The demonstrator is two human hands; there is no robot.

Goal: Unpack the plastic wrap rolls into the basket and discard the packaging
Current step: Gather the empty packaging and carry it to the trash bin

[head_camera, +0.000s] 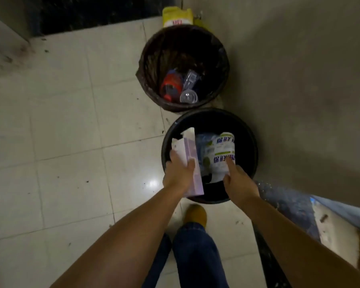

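Note:
A round black bin (249, 146) stands on the floor just in front of my feet. Over it, my left hand (180, 173) grips a long purple and white carton (192, 163), its far end flap open. My right hand (238, 181) holds crumpled white packaging (220, 154) printed with blue characters and green marks, with the index finger stretched along it. Both items hang inside the bin's rim. I cannot see any plastic wrap rolls or a basket.
A second bin (222, 59) with a dark liner stands farther away, holding a red-labelled bottle (172, 84) and clear plastic cups (188, 97). A yellow container (177, 17) sits behind it. A grey wall runs along the right; pale floor tiles (71, 132) spread left.

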